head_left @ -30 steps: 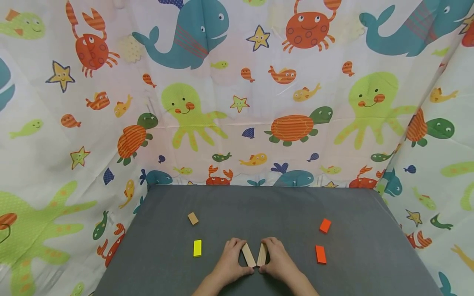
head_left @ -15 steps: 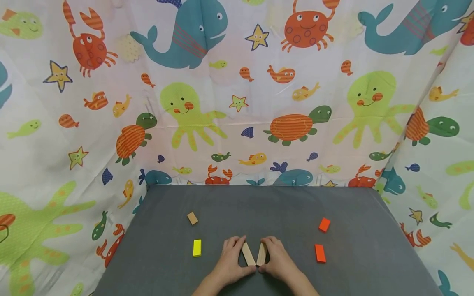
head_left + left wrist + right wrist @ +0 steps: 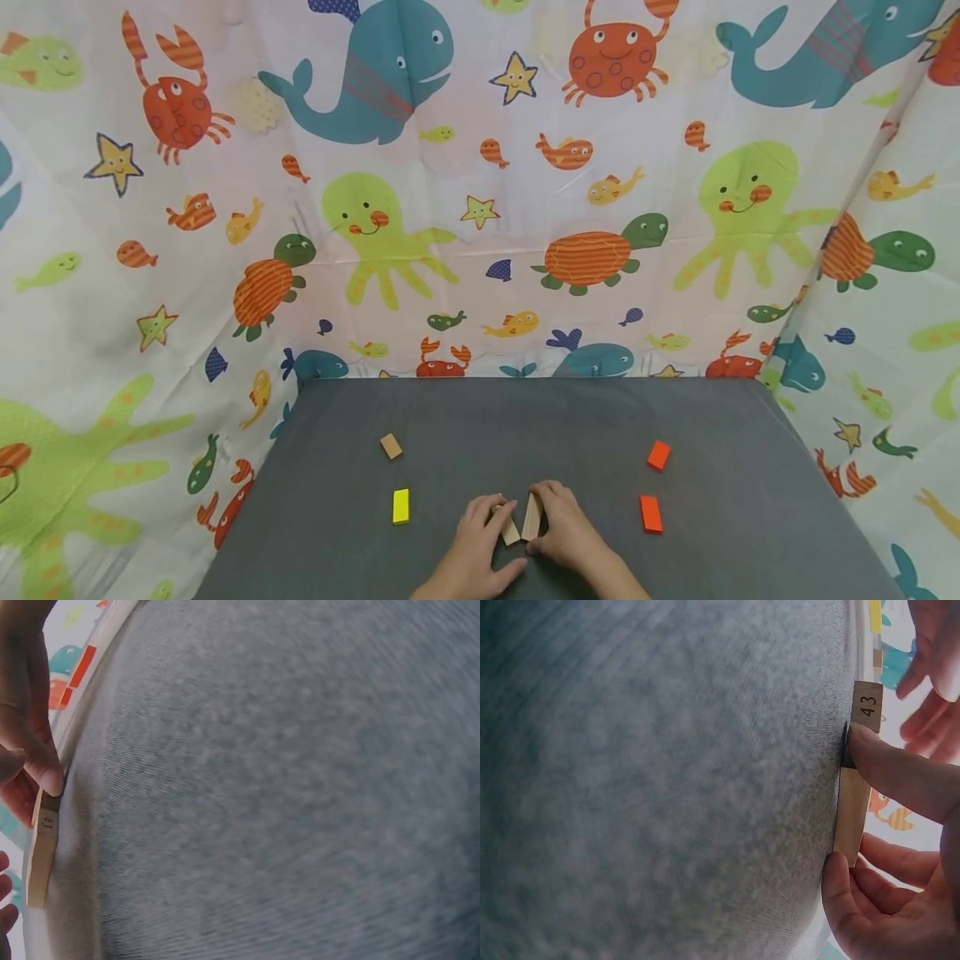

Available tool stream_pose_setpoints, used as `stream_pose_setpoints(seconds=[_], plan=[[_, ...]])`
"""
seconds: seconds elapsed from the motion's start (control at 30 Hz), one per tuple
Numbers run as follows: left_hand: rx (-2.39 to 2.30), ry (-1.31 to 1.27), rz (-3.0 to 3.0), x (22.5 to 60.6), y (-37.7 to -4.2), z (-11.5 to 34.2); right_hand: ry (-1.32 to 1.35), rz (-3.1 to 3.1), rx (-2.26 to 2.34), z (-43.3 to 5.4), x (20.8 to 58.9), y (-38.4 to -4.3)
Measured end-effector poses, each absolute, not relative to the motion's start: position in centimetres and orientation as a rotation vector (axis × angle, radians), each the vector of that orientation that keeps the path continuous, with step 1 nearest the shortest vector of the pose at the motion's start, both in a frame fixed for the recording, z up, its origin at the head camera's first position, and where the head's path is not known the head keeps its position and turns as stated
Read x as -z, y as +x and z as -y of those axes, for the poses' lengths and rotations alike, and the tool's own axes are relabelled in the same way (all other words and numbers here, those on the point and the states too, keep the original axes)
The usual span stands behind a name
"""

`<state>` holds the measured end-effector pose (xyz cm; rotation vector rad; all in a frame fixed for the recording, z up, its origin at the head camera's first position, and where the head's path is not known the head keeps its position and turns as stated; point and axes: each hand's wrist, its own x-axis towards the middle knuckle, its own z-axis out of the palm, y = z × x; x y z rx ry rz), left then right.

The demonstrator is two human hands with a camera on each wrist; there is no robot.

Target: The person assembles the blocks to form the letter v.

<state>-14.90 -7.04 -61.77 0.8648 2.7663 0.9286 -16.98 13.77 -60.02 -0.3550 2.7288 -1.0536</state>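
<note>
Two plain wooden blocks form a V before you on the counter (image 3: 330,542) in the head view, near ends close together. Your left thumb has just come off the left wooden block (image 3: 511,532); that left hand (image 3: 478,546) lies loosely over it, fingers parted, no pinch. Your right hand (image 3: 567,531) holds the right wooden block (image 3: 532,518) as it did. A yellow block (image 3: 401,507) and tan block (image 3: 391,446) lie well to the left, a nearer red block (image 3: 651,514) and farther red block (image 3: 659,455) well to the right.

In the left wrist view, your left fingertips show at the edge, apart from the wood.

In the right wrist view, your thumb and fingers span the right block end to end; the left block's end reads 43. The left block seems to stay put unaided, while the right is not yet released.
</note>
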Motion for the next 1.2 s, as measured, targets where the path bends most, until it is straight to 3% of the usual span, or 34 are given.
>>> stream_pose_setpoints(seconds=[1.2], plan=[[-0.690, 0.872, -2.705, 63.3, -14.0, 7.1, -0.337, -2.709, 1.044, -13.7, 59.9, -17.1]])
